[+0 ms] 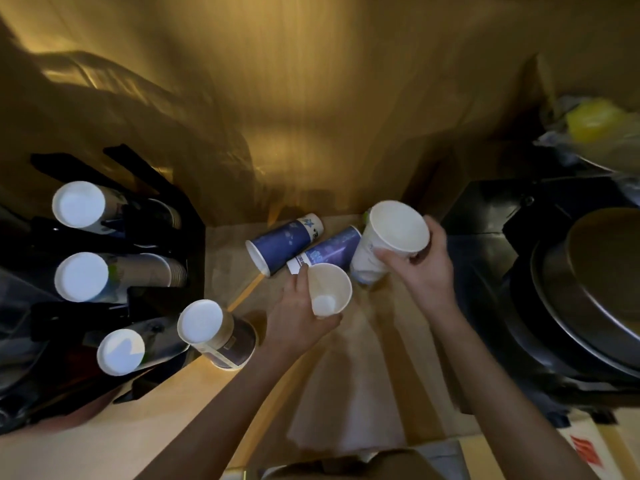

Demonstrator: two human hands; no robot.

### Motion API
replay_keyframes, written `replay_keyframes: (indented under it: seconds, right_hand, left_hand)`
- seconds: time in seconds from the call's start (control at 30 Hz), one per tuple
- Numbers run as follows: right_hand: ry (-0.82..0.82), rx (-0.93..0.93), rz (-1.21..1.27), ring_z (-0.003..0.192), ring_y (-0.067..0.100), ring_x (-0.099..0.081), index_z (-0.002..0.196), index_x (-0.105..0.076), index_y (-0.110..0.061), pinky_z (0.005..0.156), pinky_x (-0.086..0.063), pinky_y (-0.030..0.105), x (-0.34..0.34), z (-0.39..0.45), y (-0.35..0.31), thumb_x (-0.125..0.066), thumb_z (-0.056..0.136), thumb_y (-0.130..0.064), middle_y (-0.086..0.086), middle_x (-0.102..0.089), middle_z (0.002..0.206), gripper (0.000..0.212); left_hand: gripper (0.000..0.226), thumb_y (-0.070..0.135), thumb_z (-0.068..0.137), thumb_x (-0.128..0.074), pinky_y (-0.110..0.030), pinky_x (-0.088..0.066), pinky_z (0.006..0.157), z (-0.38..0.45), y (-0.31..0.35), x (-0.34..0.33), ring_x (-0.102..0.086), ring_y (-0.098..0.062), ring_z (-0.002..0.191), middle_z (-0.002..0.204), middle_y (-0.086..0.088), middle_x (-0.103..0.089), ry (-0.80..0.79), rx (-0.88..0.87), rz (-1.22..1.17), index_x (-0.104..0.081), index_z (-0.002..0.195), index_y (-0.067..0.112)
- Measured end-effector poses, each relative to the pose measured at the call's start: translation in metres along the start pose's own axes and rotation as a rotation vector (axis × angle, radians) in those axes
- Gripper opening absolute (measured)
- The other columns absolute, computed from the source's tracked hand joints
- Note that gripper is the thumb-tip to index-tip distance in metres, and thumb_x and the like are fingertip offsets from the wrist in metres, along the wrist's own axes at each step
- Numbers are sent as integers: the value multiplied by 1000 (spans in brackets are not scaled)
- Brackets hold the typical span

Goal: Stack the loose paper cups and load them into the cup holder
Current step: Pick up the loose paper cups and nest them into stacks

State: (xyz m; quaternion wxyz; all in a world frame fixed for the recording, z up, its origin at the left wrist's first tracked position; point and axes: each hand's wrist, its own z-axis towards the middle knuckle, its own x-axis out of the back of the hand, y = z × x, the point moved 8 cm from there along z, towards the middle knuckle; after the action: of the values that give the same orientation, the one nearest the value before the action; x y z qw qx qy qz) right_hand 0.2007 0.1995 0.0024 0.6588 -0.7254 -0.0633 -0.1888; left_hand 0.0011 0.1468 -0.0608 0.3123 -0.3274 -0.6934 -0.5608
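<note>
My left hand point(298, 317) grips a small white paper cup point(329, 289), mouth up, just above the wooden counter. My right hand point(420, 271) holds a taller white cup point(391, 237) with a pale print, tilted with its mouth toward me. Behind them two blue printed cups lie on their sides: one point(282, 244) with its rim to the left, the other point(334, 252) partly hidden by the held cups. At the left stands the black cup holder point(156, 299) with three stacks of cups point(81, 275) in its slots, bottoms toward me.
One more stack of cups point(214, 332) stands upside down on the counter point(156, 427) beside the holder. A black appliance with round metal pans point(588, 289) fills the right side. A yellow item in plastic wrap point(595, 123) lies at the back right. A wooden wall rises behind.
</note>
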Motion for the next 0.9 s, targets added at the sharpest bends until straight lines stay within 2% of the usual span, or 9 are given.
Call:
replay_keyframes:
  seconds: [0.2,0.33,0.43,0.5,0.57,0.7,0.8,0.9]
  right_hand:
    - [-110,168,-7,121,5,-43,136,-30,-27,96,-47,23,7,-12,-42,-81,66,-30,-13,-42,126,87]
    - [-204,223,-116,124,4,-41,134,-32,-29,100,-44,22,-14,-28,-34,-82,63,-39,-12,-43,132,88]
    - [-260,222,-151,115,-2,-40,134,-32,-27,88,-38,1,-29,-35,-22,-82,63,-37,-18,-42,124,88]
    - [-283,214,-198,114,-3,-39,136,-29,-30,87,-36,5,-35,-38,-14,-82,63,-39,-21,-40,122,90]
    - [-307,210,-274,113,-1,-41,137,-28,-30,90,-40,18,-40,-38,-2,-80,63,-43,-20,-43,122,91]
    - [-318,233,-476,116,16,-50,133,-35,-25,92,-49,38,-51,-35,19,-77,58,-50,-3,-52,130,90]
    - [-354,252,-560,118,17,-48,130,-38,-23,96,-46,35,-57,-31,30,-76,58,-53,-1,-51,131,86]
    - [-392,247,-598,121,14,-46,132,-37,-24,99,-44,34,-60,-28,36,-74,55,-60,-2,-49,134,93]
  left_hand:
    - [104,37,64,-78,-37,-41,97,1,-4,-20,-38,-25,128,145,-7,-34,38,-10,-173,-15,144,17]
    - [103,36,63,-80,-39,-42,99,7,0,-24,-42,-24,128,146,-7,-37,30,-24,-246,-18,144,19]
    - [103,36,62,-82,-36,-42,99,8,-1,-24,-43,-23,129,146,-6,-40,50,-19,-316,-19,143,21]
    - [103,35,60,-83,-37,-41,100,8,1,-24,-43,-22,129,144,-6,-42,59,-36,-385,-22,142,22]
    - [102,39,56,-82,-39,-42,103,8,1,-25,-44,-21,128,142,-5,-44,73,-45,-433,-26,140,22]
    - [94,49,53,-80,-36,-44,100,5,4,-24,-48,-12,122,136,4,-50,96,-26,-528,-34,133,32]
    - [80,44,55,-83,-28,-44,93,2,7,-20,-53,-6,114,125,13,-55,149,-4,-595,-39,122,44]
    - [77,45,52,-85,-21,-44,87,5,6,-18,-55,-4,109,118,17,-58,160,24,-613,-42,116,47]
